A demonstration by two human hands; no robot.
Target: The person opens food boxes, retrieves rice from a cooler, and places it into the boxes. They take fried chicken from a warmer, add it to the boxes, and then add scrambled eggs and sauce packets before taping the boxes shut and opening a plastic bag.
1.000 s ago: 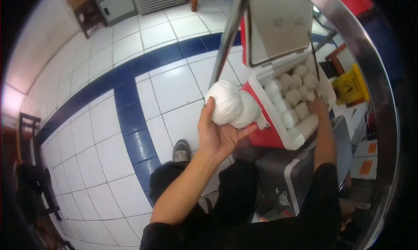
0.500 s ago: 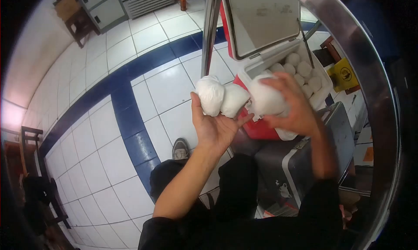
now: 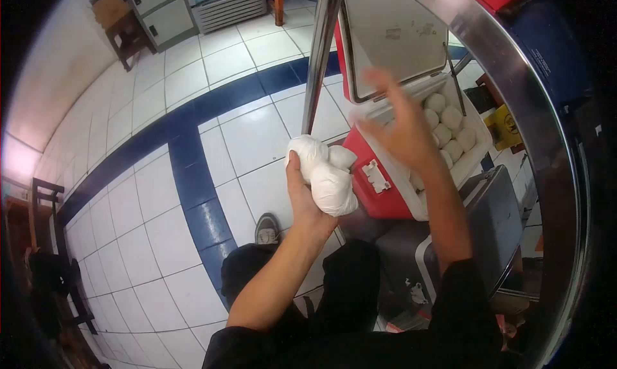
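The left hand, cupped, now holds three round white balls instead of two, beside the left edge of the red-and-white plastic cooler; the right hand, relieved of its ball, is spread, blurred and apparently empty over that edge. More round white balls lie towards the cooler's right edge; its raised lid blocks the far edge, and a straight shiny metal pole stands near the far left corner.

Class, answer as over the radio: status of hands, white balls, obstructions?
Left hand holding white balls, three visible. Right hand open, empty, blurred. More balls in open red cooler. Right hand partly blocks view inside.
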